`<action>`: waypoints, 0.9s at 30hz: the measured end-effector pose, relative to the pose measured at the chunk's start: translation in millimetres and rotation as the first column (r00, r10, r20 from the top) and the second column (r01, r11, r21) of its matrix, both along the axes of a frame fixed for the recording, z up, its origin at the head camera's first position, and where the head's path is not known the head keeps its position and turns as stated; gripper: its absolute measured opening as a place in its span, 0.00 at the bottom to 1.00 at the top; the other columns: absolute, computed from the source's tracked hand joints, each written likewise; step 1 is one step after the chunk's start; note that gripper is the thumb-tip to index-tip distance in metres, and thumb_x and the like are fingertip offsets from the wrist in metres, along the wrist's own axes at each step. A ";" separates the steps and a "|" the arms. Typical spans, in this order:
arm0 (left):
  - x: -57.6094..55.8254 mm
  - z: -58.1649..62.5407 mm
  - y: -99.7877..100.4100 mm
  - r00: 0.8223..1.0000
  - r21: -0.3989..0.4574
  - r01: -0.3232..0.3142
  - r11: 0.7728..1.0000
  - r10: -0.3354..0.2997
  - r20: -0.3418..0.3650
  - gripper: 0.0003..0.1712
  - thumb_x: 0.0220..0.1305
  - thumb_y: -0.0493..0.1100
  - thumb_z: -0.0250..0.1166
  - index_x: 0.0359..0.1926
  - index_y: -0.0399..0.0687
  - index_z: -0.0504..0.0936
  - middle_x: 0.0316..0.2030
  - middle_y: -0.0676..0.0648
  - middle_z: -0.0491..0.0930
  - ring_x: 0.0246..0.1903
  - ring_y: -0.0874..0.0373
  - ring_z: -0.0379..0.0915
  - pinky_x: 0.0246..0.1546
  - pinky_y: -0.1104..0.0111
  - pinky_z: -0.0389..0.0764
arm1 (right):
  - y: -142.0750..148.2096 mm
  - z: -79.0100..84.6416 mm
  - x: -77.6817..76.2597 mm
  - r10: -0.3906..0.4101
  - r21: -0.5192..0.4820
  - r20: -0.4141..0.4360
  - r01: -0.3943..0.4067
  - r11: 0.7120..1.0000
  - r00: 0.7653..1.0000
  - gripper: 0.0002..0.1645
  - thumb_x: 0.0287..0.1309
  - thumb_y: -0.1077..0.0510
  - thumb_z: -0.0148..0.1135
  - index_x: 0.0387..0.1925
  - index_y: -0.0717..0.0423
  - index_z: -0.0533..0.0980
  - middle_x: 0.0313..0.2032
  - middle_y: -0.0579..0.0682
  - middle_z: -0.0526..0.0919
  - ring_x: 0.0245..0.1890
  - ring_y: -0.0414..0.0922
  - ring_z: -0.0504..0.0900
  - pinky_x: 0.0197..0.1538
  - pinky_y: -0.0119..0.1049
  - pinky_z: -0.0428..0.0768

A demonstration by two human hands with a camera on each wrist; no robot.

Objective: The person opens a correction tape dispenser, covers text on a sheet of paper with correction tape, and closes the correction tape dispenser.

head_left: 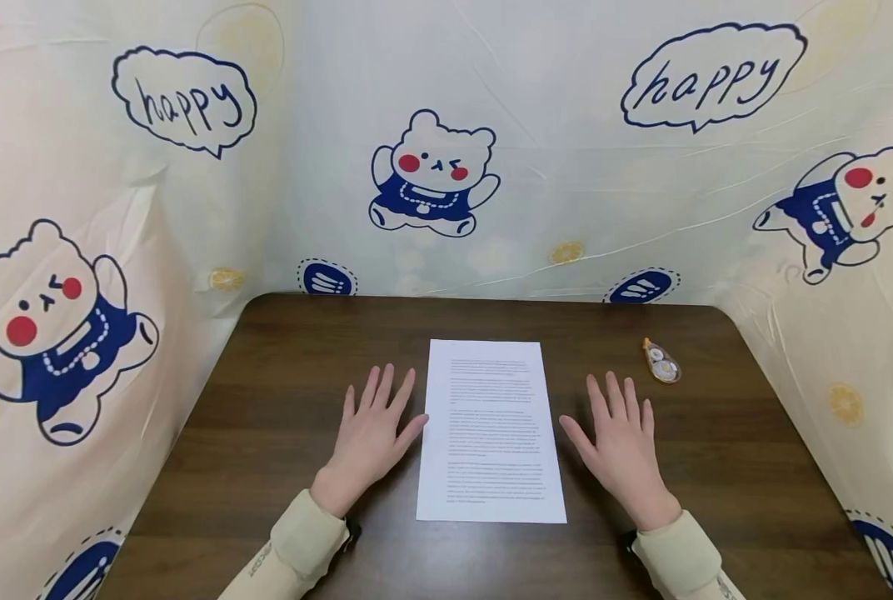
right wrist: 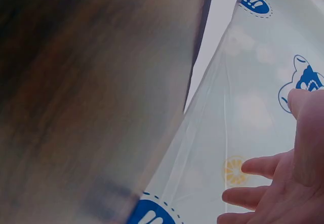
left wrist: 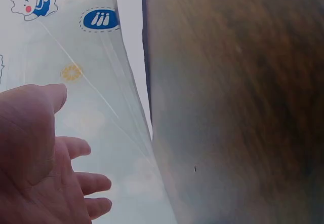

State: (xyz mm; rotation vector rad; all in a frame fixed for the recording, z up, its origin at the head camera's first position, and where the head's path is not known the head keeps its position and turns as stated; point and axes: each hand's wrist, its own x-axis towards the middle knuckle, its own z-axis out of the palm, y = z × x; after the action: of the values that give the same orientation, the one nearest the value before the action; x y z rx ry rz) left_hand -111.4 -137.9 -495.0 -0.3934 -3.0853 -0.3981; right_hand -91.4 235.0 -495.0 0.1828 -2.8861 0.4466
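A white sheet of paper [head_left: 491, 433] covered in printed lines lies on the dark wooden table in the head view. To its left is my left hand [head_left: 373, 437], fingers spread and straight, the thumb tip at or very near the sheet's left edge. My right hand [head_left: 619, 446] is on the other side, also with straight spread fingers, its thumb a little apart from the paper. Beyond the right fingertips lies a correction tape dispenser [head_left: 662, 362] with an orange tip. Both wrist views show the palm side of the left hand [left wrist: 35, 153] and right hand [right wrist: 288, 168], holding nothing.
The brown table [head_left: 281, 350] has rounded far corners. A pale curtain [head_left: 536, 183] printed with bears and "happy" bubbles hangs behind it and along both sides. Pale sleeves [head_left: 304, 542] cover the forearms, with dark bands at the wrists.
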 end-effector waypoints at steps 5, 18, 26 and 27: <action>-0.8 3.0 0.7 0.999 -0.008 0.008 1.000 -0.008 0.045 0.45 0.76 0.69 0.52 0.83 0.56 0.55 0.82 0.37 0.49 0.81 0.38 0.38 0.74 0.32 0.46 | 0.0 0.0 -0.5 0.003 -0.008 0.023 -0.003 1.000 1.000 0.49 0.68 0.33 0.60 0.76 0.62 0.64 0.76 0.72 0.59 0.77 0.73 0.51 0.71 0.76 0.50; -6.4 12.6 5.8 0.997 0.001 0.069 0.998 -0.069 0.035 0.36 0.74 0.64 0.60 0.74 0.49 0.74 0.75 0.36 0.66 0.75 0.37 0.59 0.70 0.35 0.62 | -2.7 -2.0 -9.0 0.044 -0.023 0.046 -0.043 0.999 0.998 0.46 0.70 0.35 0.60 0.74 0.64 0.66 0.76 0.73 0.58 0.76 0.74 0.53 0.69 0.76 0.56; -19.8 10.0 10.9 0.988 0.025 0.147 0.989 -0.148 0.048 0.30 0.69 0.57 0.71 0.63 0.44 0.83 0.59 0.40 0.82 0.57 0.43 0.79 0.54 0.46 0.82 | 5.4 6.8 -18.8 0.073 -0.090 0.065 -0.067 0.994 0.995 0.34 0.73 0.47 0.62 0.65 0.70 0.72 0.62 0.73 0.75 0.59 0.69 0.78 0.57 0.67 0.78; -21.5 8.1 11.1 0.985 0.006 0.149 0.989 -0.149 0.086 0.34 0.68 0.59 0.70 0.67 0.44 0.80 0.63 0.39 0.79 0.60 0.42 0.77 0.56 0.45 0.81 | 7.9 7.9 -20.3 0.077 -0.092 0.082 -0.069 0.993 0.994 0.33 0.73 0.47 0.62 0.65 0.70 0.72 0.59 0.72 0.77 0.56 0.67 0.80 0.55 0.65 0.80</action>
State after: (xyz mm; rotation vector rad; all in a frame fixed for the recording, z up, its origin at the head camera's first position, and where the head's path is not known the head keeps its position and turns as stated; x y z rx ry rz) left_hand -132.9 -126.7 -486.8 -0.6267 -3.1500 -0.4283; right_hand -111.7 242.9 -487.1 0.2619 -2.9430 0.6100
